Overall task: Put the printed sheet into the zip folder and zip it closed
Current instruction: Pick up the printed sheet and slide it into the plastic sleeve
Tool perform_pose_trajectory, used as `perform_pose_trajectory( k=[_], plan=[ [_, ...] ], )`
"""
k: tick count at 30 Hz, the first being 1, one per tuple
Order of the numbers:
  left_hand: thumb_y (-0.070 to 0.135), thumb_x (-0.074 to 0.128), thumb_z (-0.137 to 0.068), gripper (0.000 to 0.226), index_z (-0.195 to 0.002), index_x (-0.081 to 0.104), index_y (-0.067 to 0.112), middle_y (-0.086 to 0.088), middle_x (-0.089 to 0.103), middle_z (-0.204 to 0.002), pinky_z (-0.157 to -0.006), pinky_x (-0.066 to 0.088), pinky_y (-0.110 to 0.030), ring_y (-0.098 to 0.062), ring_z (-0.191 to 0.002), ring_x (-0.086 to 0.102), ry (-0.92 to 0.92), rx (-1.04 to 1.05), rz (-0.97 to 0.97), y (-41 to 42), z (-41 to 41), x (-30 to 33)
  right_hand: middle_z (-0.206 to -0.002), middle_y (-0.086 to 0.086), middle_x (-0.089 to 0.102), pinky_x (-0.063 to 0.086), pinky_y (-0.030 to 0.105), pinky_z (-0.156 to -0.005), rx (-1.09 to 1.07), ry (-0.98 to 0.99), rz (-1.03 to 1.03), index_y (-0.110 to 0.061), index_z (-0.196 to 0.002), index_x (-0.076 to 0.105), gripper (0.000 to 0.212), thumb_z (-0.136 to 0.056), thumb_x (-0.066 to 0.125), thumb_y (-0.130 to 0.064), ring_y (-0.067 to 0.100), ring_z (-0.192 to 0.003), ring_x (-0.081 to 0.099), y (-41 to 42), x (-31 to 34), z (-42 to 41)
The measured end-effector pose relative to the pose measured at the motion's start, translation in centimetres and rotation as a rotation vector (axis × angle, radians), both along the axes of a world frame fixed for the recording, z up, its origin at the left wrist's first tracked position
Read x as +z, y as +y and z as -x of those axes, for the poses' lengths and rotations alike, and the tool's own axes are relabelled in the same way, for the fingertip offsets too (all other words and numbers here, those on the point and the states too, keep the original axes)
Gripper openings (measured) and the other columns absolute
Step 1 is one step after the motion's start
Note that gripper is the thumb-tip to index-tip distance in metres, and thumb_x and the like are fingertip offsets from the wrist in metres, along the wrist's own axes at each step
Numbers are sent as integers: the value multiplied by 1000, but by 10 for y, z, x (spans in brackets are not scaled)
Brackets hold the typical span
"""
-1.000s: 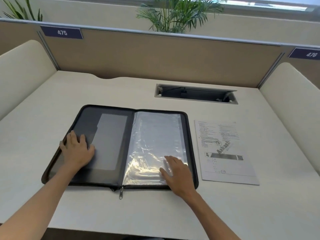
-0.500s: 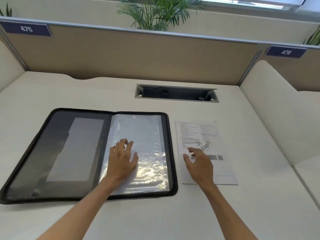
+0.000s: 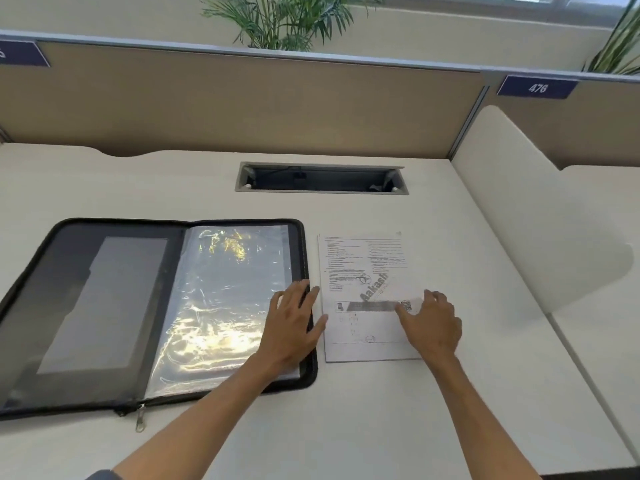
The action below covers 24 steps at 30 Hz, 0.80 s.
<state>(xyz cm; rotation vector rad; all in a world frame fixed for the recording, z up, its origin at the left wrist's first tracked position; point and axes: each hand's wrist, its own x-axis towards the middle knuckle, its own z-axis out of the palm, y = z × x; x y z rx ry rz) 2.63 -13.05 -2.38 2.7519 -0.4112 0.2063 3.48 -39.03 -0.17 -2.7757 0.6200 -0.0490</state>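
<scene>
The black zip folder is laid open on the cream tabletop. At its 3 o'clock, just beside it, the white printed sheet is pressed by the right hand, fingers spread, nothing gripped. The left hand is rested open on the folder's right edge.

I see both bare forearms reaching in from the bottom edge, angled up toward the white printed paper sheet. My left hand is flat, palm down, fingers spread and extended, at the sheet's left edge, its fingertips just touching or just beside that edge, can't tell which. My right hand is palm down on the sheet's right part, fingers loosely splayed, thumb pointing left across the print. Neither hand grips anything.
</scene>
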Motion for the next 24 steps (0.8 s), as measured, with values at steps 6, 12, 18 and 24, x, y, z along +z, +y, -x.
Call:
perform_pose_trajectory(
  k=[6,12,18,24],
  plan=[
    [58,24,-95,65,-149,33,23,-4,36,-153,-118,17,-45,-21,-144,26,51,-50,-54,-17,0,-11,-124,9,54,41,40,-87,-21,75,89,-7,-117,60,67,-83,53,-65,28,-115,50,-1,-3,-2],
    [57,34,-93,62,-146,40,26,-7,39,-151,-117,17,-46,-22,-142,30,72,-60,-87,-20,1,-22,-116,8,55,41,39,-84,-32,94,93,-7,-108,62,64,-78,58,-64,28,-106,53,-1,-1,-8],
    [56,41,-90,58,-136,54,23,-9,47,-146,-114,25,-50,-25,-137,41,27,-40,-78,-22,1,-25,-117,9,55,39,38,-88,-52,185,44,-8,-109,59,62,-76,65,-61,28,-106,57,-1,6,-18],
    [57,40,-90,58,-137,52,24,-8,45,-148,-116,22,-48,-23,-138,39,11,-36,-75,-22,1,-26,-129,15,51,42,43,-96,-67,212,-137,-3,-127,40,89,-66,79,-55,34,-121,49,-8,9,-28]
  ],
)
